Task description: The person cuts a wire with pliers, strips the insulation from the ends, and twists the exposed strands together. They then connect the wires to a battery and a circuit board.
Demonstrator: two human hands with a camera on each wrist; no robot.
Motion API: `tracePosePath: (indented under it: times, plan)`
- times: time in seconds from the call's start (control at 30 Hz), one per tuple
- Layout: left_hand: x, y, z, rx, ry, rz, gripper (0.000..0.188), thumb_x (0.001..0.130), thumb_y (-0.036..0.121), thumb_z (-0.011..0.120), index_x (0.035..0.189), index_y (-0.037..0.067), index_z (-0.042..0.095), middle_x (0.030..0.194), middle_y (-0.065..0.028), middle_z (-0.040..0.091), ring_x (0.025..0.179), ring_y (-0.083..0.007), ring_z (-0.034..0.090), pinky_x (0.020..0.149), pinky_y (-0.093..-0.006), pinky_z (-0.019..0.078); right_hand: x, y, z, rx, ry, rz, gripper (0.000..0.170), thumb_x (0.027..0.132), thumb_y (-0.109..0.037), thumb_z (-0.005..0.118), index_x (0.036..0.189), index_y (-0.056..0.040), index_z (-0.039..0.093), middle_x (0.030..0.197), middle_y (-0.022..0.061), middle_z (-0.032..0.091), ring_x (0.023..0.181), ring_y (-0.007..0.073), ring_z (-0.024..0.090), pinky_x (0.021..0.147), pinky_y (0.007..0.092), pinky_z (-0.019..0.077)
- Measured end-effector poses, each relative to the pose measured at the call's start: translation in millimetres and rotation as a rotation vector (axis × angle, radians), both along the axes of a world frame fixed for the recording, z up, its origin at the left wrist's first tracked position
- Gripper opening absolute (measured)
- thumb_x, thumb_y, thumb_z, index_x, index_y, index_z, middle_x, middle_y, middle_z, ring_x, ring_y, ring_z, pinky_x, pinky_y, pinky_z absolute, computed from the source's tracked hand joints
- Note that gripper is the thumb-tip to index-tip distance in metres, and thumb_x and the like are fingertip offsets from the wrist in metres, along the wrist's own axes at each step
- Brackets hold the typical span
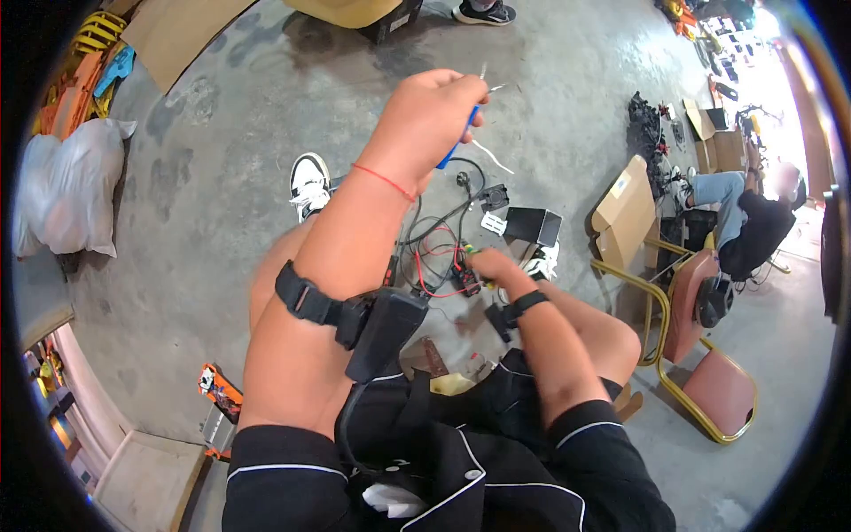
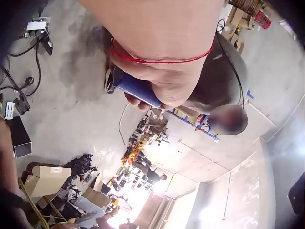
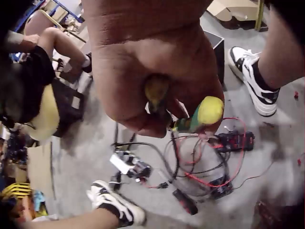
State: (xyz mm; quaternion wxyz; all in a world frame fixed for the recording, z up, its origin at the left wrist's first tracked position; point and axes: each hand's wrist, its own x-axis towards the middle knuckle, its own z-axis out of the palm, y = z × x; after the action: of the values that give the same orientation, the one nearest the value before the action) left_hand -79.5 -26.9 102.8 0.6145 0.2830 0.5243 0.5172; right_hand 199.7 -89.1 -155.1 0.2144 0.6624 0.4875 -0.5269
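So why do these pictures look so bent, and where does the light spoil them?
Head view: a rounded dark border and bowed scene suggest a very wide lens; glare whites out the upper right. Left wrist view: glare burns out part of the bottom, and a head is smudged. Right wrist view: the right hand looks dim against the paler floor.

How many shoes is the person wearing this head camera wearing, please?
2. The left shoe is on the concrete floor, left of the cables; the right shoe is beside the black box, only partly visible there.
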Motion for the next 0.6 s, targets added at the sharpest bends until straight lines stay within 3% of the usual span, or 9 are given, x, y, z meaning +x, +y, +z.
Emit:
tracePosePath:
  times: [0.03, 0.1, 0.13, 0.17, 0.23, 0.27, 0.37, 0.5, 0.6]
  plan:
    - [-8, -1, -2, 0.007, 0.005, 0.040, 0.024, 0.092, 0.028, 0.065, 0.093, 0.004, 0.069, 0.078, -0.0014, 0.062, 0.067, -0.0092, 0.056, 0.063, -0.0226, 0.0449, -6, -7, -10, 0.070, -0.036, 0.110, 0.046, 0.086, -0.031, 0.064, 0.109, 0.0078, 0.069, 0.100, 0.0253, 0.072, 0.089, 0.0393, 0.071, 0.073, 0.0491, 0.0554]
    - [-17, -4, -5, 0.009, -0.002, 0.094, 0.024, 0.092, 0.028, 0.065, 0.093, 0.004, 0.069, 0.078, -0.0013, 0.062, 0.066, -0.0091, 0.056, 0.063, -0.0226, 0.0446, 5, -27, -83, 0.210, -0.009, 0.169, 0.047, 0.088, -0.033, 0.060, 0.118, 0.0026, 0.069, 0.117, 0.0315, 0.068, 0.110, 0.0506, 0.065, 0.092, 0.0528, 0.0525]
    - [-25, -5, -2, 0.005, 0.036, 0.109, 0.024, 0.091, 0.027, 0.065, 0.092, 0.004, 0.069, 0.078, -0.0014, 0.062, 0.067, -0.0092, 0.056, 0.063, -0.0231, 0.0446, -4, -32, -88, 0.226, -0.027, 0.175, 0.053, 0.086, -0.032, 0.062, 0.129, -0.0008, 0.063, 0.126, 0.0308, 0.064, 0.119, 0.0519, 0.059, 0.102, 0.0521, 0.0470]
    - [-31, -8, -1, -0.011, 0.075, 0.117, 0.024, 0.091, 0.027, 0.065, 0.092, 0.004, 0.069, 0.078, -0.0016, 0.061, 0.067, -0.0093, 0.056, 0.063, -0.0236, 0.0445, -9, -34, -93, 0.214, -0.022, 0.179, 0.053, 0.086, -0.032, 0.062, 0.129, -0.0008, 0.063, 0.126, 0.0308, 0.064, 0.119, 0.0519, 0.059, 0.102, 0.0521, 0.0470]
    - [-36, -10, -2, -0.026, 0.111, 0.131, 0.024, 0.091, 0.027, 0.064, 0.091, 0.003, 0.069, 0.078, -0.0021, 0.062, 0.068, -0.0098, 0.056, 0.064, -0.0245, 0.0446, -23, -42, -89, 0.321, -0.044, 0.246, 0.077, 0.074, -0.031, 0.077, 0.143, -0.0046, 0.052, 0.129, 0.0287, 0.062, 0.120, 0.0451, 0.060, 0.103, 0.0480, 0.0480]
    - [-37, -10, -1, -0.022, 0.112, 0.129, 0.024, 0.091, 0.026, 0.064, 0.091, 0.003, 0.069, 0.078, -0.0023, 0.062, 0.068, -0.0101, 0.056, 0.065, -0.0248, 0.0448, -30, -45, -86, 0.348, -0.041, 0.252, 0.086, 0.074, -0.030, 0.080, 0.149, -0.0098, 0.044, 0.139, 0.0276, 0.053, 0.130, 0.0469, 0.051, 0.109, 0.0512, 0.0431]
    - [-38, -8, -7, -0.026, 0.105, 0.126, 0.023, 0.092, 0.026, 0.064, 0.091, 0.003, 0.069, 0.078, -0.0023, 0.062, 0.069, -0.0100, 0.056, 0.065, -0.0247, 0.0450, -36, -57, -91, 0.472, -0.045, 0.224, 0.090, 0.074, -0.028, 0.084, 0.151, -0.0101, 0.041, 0.146, 0.0265, 0.047, 0.135, 0.0473, 0.045, 0.111, 0.0525, 0.0403]
    - [-39, -9, -10, -0.029, 0.151, 0.069, 0.023, 0.094, 0.026, 0.064, 0.091, 0.004, 0.069, 0.078, -0.0018, 0.063, 0.068, -0.0093, 0.055, 0.063, -0.0251, 0.0450, -27, -83, -109, 0.545, -0.105, 0.154, 0.093, 0.073, -0.026, 0.085, 0.150, -0.0031, 0.038, 0.146, 0.0311, 0.043, 0.137, 0.0475, 0.042, 0.113, 0.0518, 0.0391]
    - [-38, -10, -10, -0.027, 0.173, 0.043, 0.023, 0.093, 0.025, 0.064, 0.090, 0.003, 0.069, 0.077, -0.0016, 0.063, 0.067, -0.0090, 0.055, 0.062, -0.0252, 0.0447, -19, -87, -105, 0.509, -0.156, 0.076, 0.076, 0.078, -0.030, 0.078, 0.141, 0.0010, 0.050, 0.133, 0.0323, 0.054, 0.127, 0.0470, 0.053, 0.108, 0.0477, 0.0448]
